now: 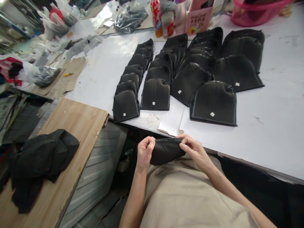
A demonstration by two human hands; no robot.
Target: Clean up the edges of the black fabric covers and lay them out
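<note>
A black sewn fabric piece [167,152] is stretched between my two hands, in front of my body at the table's near edge. My left hand [145,152] pinches its left upper corner between thumb and fingers. At the right upper corner, my right hand [191,146] grips the edge in the same way. The piece hangs down from its straight upper edge and looks like the black pieces on the table. Those overlap in several rows, with the nearest black piece [213,103] bearing a small white sticker [212,114].
The white-covered table [273,133] spans ahead. At its back stand a red bottle [156,17], a jar [167,23], a pink box [199,17] and a pink basket [251,15]. Black cloth [45,158] lies on a wooden board [73,117] at left. Plastic bags [129,15] sit farther back.
</note>
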